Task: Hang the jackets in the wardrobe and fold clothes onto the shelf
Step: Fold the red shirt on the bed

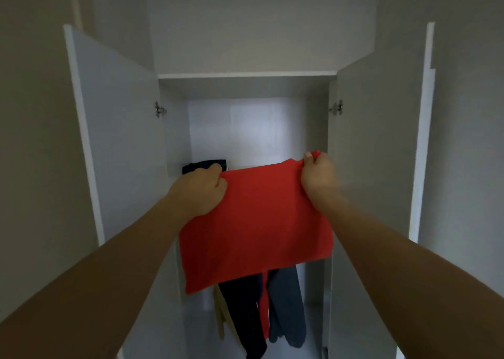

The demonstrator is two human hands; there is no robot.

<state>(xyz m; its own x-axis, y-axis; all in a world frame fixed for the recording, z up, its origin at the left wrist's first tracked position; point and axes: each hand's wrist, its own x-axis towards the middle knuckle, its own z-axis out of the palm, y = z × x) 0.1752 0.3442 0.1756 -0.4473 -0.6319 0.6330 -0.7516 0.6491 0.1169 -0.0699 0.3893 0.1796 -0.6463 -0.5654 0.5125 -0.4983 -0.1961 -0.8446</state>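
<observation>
While both arms reach forward, the head view shows these things:

Red cloth: a folded red cloth (255, 222) is held up flat in front of the open wardrobe (174, 129), just at the shelf's height.

Left hand: the left hand (203, 188) has its fingers curled tight round the cloth's top left corner.

Right hand: the right hand (316, 174) pinches the top right corner, with the thumb on top.

Wardrobe: both white doors (117, 129) stand wide open, one on each side.

Shelf: the shelf (174, 167) holds a dark folded cloth (206, 165) at its left end, just behind the left hand.

Lower part: hanging clothes (283, 304) fill the space under the shelf. One is dark blue, one is grey-blue, one is red and one is pale.

Top: a white board (245, 74) runs across above the open space.

Hard to see: the red cloth hides most of the shelf and the tops of the hanging clothes. I cannot tell what they hang from. The dark folded cloth is partly hidden too.
</observation>
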